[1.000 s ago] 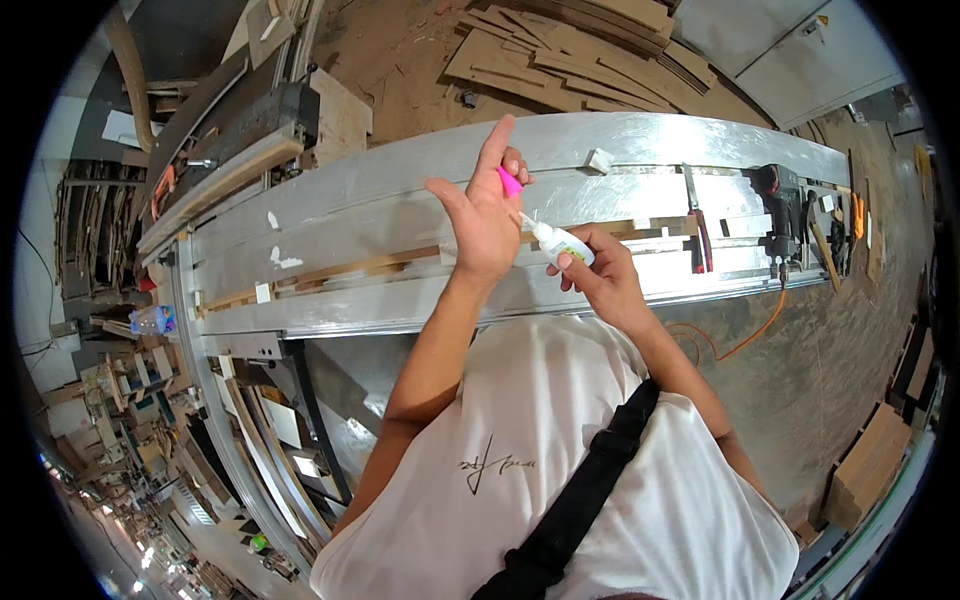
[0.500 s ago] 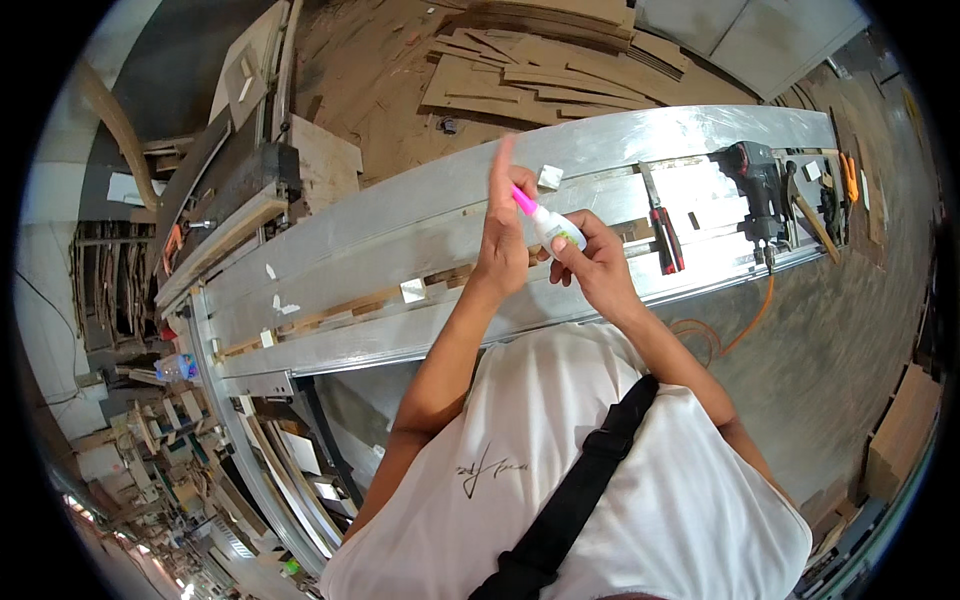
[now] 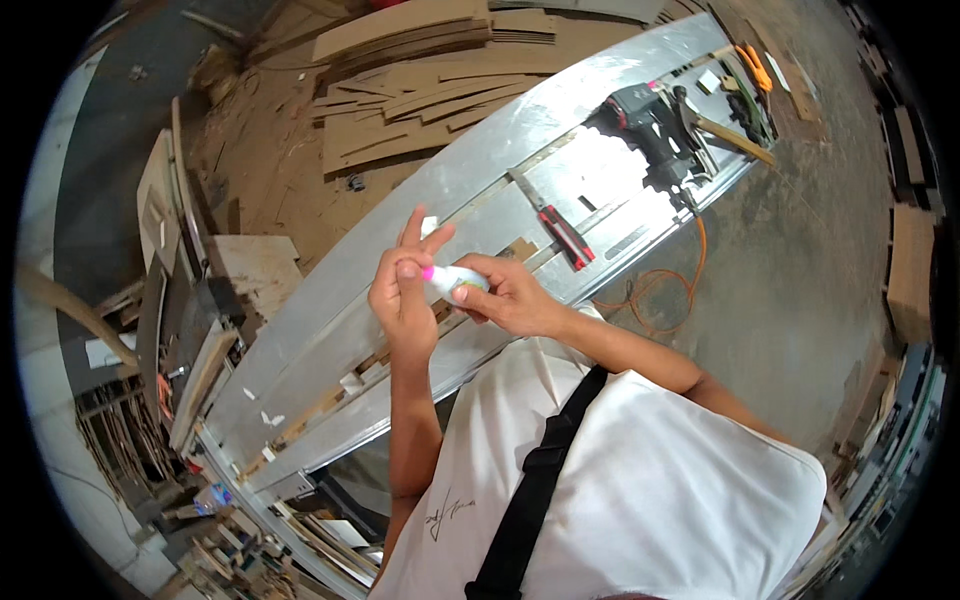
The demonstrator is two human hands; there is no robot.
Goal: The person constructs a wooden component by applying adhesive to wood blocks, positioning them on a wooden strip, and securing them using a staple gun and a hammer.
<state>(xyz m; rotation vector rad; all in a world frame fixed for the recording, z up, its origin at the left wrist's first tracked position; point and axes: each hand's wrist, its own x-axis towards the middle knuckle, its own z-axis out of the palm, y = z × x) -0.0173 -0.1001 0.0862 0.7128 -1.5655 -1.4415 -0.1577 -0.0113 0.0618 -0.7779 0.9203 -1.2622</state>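
Left hand (image 3: 400,295) half open above the bench (image 3: 330,330), fingers raised, thumb and finger pinching the tube's (image 3: 452,283) pink cap (image 3: 428,273). Right hand (image 3: 510,300) just right of it, closed round the tube's white body. Farther right along the bench, a red-handled clamp (image 3: 557,225), then a dark power tool (image 3: 650,125). Behind the bench, stacked boards (image 3: 420,90) on a dusty floor.

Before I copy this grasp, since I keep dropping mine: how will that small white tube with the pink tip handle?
The white tube looks light: the right hand holds it with fingertips alone. Its rounded body would probably roll if laid on the sloping metal table. The left hand pinches the pink tip, so it likely tolerates a firm grip.
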